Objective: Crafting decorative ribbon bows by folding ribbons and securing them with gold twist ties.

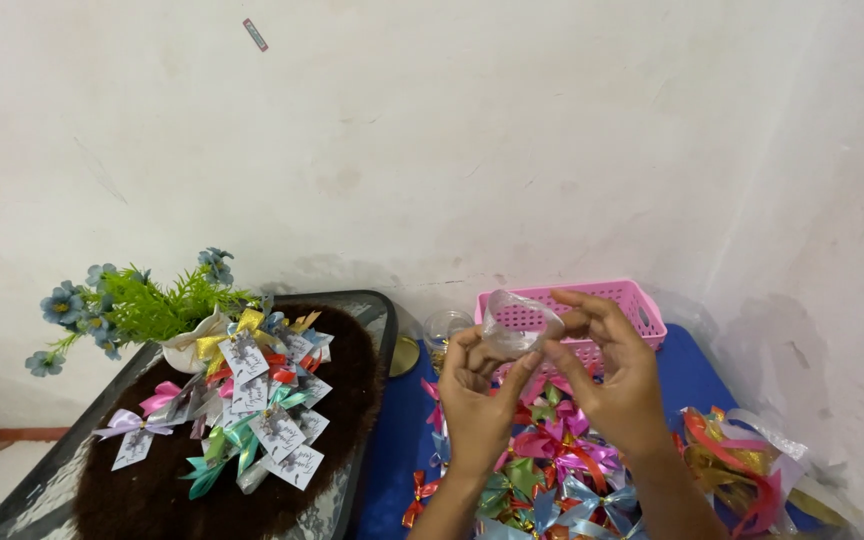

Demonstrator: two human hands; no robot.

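Clear plastic wrapper (515,325) pinched between left hand (477,395) and right hand (617,380).
Held up above ribbon bows (552,455) — just before pink basket (642,300).

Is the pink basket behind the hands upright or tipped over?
Upright: the pink basket sits with its open rim facing up on the blue surface. Its contents cannot be seen.

clear plastic bag (514,322), crumpled, held above ribbon bows (552,455)

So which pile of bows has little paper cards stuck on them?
The pile of bows with cards on the dark brown mat, left of both hands and beside the blue flowers. The loose bows on the blue surface beneath the hands show no cards.
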